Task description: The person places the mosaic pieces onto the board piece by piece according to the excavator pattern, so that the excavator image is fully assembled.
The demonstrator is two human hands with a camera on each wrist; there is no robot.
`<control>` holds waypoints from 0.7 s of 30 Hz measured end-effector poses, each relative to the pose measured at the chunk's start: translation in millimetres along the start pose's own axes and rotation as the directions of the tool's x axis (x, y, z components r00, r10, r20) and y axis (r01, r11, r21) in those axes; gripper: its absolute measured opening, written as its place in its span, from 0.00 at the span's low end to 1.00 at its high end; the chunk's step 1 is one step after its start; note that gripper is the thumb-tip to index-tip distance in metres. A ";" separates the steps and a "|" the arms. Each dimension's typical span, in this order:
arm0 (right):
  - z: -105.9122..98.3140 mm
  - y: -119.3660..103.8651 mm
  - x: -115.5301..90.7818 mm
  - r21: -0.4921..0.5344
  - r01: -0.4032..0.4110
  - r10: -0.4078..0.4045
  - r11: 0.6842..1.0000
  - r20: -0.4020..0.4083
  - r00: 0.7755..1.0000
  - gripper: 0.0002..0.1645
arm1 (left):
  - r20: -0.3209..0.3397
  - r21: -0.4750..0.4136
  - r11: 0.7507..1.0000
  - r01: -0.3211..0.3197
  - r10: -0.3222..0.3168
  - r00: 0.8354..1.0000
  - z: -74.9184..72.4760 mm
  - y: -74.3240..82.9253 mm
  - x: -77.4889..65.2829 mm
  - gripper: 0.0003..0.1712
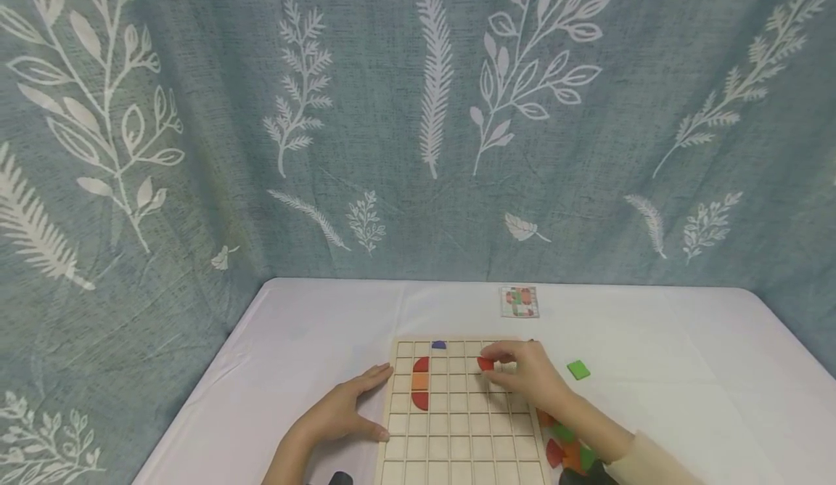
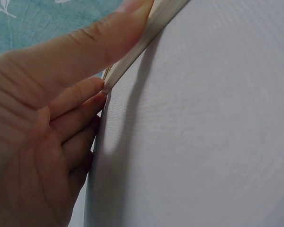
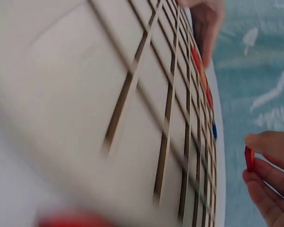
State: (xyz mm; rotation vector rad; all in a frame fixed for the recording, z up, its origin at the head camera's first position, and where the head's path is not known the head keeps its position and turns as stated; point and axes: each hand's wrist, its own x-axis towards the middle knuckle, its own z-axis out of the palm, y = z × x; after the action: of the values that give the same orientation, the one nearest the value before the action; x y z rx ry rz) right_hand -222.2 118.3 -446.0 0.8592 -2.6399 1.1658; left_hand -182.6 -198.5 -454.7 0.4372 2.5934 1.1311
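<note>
A wooden grid board (image 1: 459, 425) lies on the table. My right hand (image 1: 526, 376) pinches a red piece with a curved edge (image 1: 485, 363) between thumb and fingers, over the upper right part of the board. In the right wrist view that red piece (image 3: 249, 158) shows edge-on at the fingertips. My left hand (image 1: 339, 411) rests at the board's left edge, thumb and fingers spread along it; the left wrist view shows the thumb (image 2: 85, 49) against the side. On the board, an orange square (image 1: 420, 381) sits between two red rounded pieces (image 1: 421, 364). A blue piece (image 1: 439, 345) is in the top row.
Loose red, orange and green pieces (image 1: 554, 453) lie right of the board, partly hidden under the right forearm. A green square (image 1: 578, 369) lies farther right. A patterned card (image 1: 519, 302) is at the back of the white table (image 1: 679, 369), before a leaf-print curtain (image 1: 392, 107).
</note>
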 end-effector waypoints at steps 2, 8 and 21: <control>8.7 -5.5 5.7 0.005 0.035 -0.035 0.999 0.025 0.999 0.13 | 0.000 0.002 1.000 0.000 0.000 1.000 0.0 0.5 0.3 0.58; 31.7 -18.6 18.4 0.031 0.055 -0.058 0.998 0.095 0.994 0.14 | -0.001 0.002 1.000 0.002 -0.002 1.000 -0.2 1.5 0.7 0.58; 60.5 -25.0 28.9 -0.059 0.080 -0.070 0.995 0.145 0.987 0.11 | -0.001 0.003 1.000 0.008 -0.008 1.000 -0.6 -1.0 -0.2 0.57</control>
State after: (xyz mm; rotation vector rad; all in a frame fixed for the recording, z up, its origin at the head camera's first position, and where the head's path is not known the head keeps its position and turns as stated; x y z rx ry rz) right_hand -226.0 48.7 -462.4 1.0575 -2.7136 1.0311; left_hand -182.8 -199.7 -455.0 0.4272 2.5957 1.1248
